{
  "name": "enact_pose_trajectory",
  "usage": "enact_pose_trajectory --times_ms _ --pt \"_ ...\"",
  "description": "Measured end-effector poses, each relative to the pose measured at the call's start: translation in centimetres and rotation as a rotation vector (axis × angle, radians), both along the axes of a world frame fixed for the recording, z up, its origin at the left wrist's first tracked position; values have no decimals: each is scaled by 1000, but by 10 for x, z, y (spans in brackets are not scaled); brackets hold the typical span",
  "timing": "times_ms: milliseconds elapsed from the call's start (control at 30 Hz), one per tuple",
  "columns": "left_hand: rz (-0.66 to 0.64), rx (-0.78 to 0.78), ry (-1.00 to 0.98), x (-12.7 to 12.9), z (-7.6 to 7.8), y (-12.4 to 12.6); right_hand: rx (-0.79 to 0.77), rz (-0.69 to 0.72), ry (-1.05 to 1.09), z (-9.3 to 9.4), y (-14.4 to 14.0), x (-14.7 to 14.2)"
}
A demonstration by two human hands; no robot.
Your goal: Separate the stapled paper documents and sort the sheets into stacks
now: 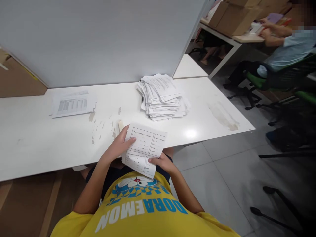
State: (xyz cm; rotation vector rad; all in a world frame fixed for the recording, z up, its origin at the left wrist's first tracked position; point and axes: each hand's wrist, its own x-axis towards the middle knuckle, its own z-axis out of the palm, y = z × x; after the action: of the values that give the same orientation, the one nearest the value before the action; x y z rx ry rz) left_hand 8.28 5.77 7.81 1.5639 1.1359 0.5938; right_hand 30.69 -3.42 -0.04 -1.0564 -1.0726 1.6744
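Note:
A white printed form [145, 144], with boxes of small text on it, is tilted over my lap at the table's front edge. My left hand [120, 144] grips its left side, thumb lying on the printed face. At the lower right, my right hand [163, 163] pinches the same paper, with its thumb on top and the other fingers behind. Whether it is one sheet or more, I cannot tell. Just beyond my left hand lies a small beige strip [120, 124], partly hidden. A thick, uneven stack of papers [163, 98] stands on the table past the form.
The white table [74, 138] has worn marks and ends at a corner on the right. Loose printed sheets [72, 104] and a cardboard box [21, 77] are at left. Behind rises a grey partition [103, 39]. At upper right a person [286, 49] sits near another table.

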Motion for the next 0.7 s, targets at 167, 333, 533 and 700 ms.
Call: enact_pose_trajectory --times_ms 167,333,533,700 --pt "-5 11 201 -34 -24 -31 -188 -235 81 -26 -24 -20" --pt "141 142 209 -42 -44 -41 -161 -562 89 -42 -37 -47" --pt "324 331 246 -35 -58 -27 -97 -681 16 -50 -30 -69" --pt "327 478 335 -32 -67 -19 -109 -688 55 -50 -30 -72"
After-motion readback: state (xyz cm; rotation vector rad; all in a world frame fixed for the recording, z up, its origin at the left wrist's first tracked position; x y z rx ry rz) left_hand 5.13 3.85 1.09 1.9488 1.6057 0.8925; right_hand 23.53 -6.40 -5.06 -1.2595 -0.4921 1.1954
